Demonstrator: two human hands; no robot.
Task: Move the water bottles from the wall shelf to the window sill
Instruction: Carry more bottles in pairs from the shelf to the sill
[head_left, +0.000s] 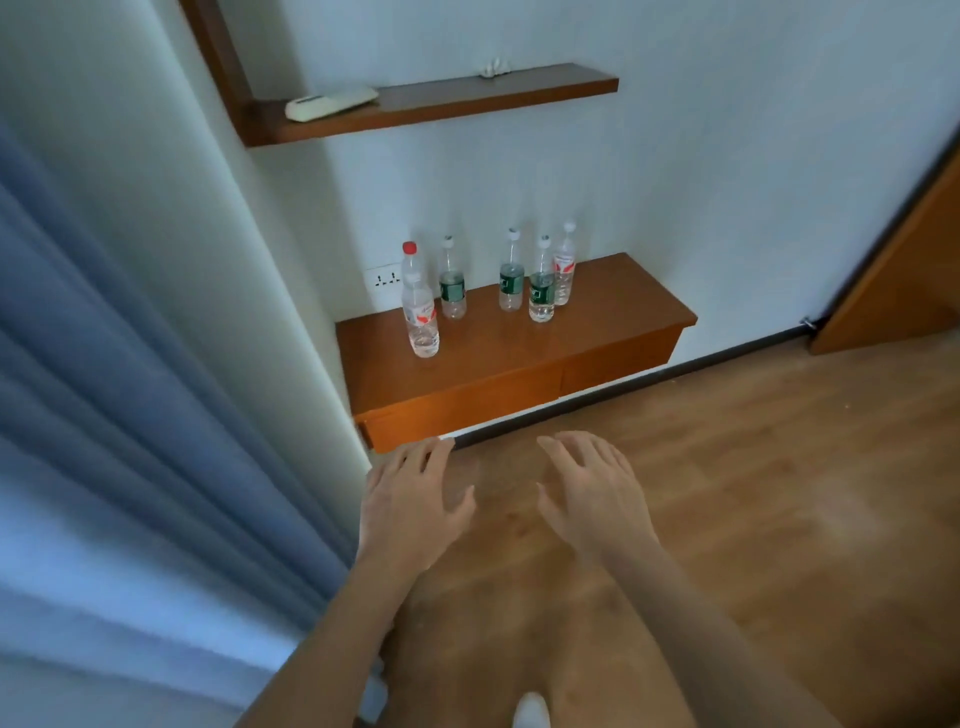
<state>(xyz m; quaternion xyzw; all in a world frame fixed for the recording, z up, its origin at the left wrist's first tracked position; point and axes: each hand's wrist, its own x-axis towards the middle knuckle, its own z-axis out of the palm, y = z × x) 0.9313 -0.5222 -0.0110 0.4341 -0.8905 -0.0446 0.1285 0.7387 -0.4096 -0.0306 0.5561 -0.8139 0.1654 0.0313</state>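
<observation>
Upright on the low brown wooden wall shelf (613, 291): a red-capped clear plastic water bottle (420, 306) at front left, with four white-capped clear plastic bottles (511, 275) in a loose row behind. Held out over the wooden plank floor (779, 493), just short of the shelf's front edge: bare left hand (410, 499) and bare right hand (592, 499), palms down, fingers spread and relaxed, gripping nothing. Well apart from every bottle, the red-capped one nearest the left hand.

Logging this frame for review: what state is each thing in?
Red-capped bottle: upright, capped, on lower shelf.
Four white-capped bottles: upright, capped, same shelf.
Remote: lying flat on upper shelf.
Left hand: open, empty.
Right hand: open, empty.
</observation>
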